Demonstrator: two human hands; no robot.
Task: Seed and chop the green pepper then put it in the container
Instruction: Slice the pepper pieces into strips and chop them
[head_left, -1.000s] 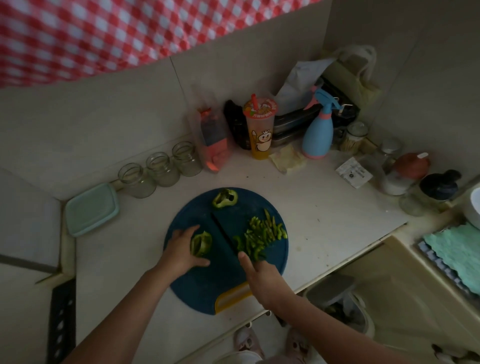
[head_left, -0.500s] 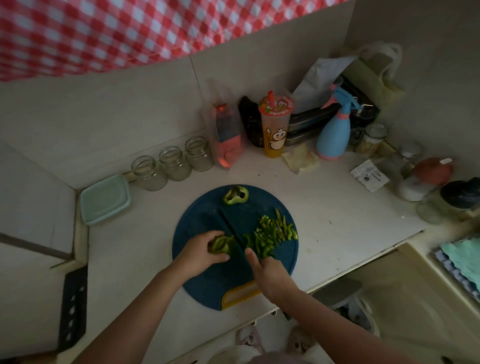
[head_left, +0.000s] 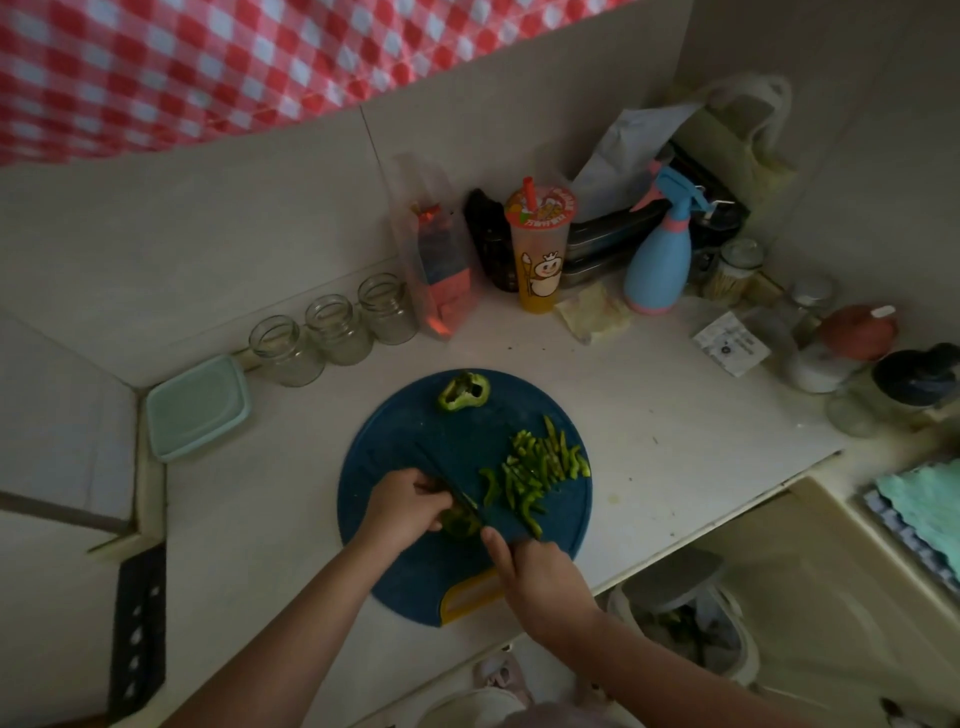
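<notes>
On the round blue cutting board, my left hand holds a green pepper piece down with curled fingers. My right hand grips a dark knife whose blade lies against that piece, index finger stretched along the blade's back. A pile of green pepper strips lies on the board's right half. Another pepper piece sits at the board's far edge. A pale green lidded container rests on the counter to the left.
Three empty glass jars line the back wall, then a clear bag, a printed cup and a blue spray bottle. More jars crowd the right corner. A bin stands below the counter's front edge.
My left hand has drawn the pepper piece nearer and to the right, up against the knife. The blade now sits on the piece.
</notes>
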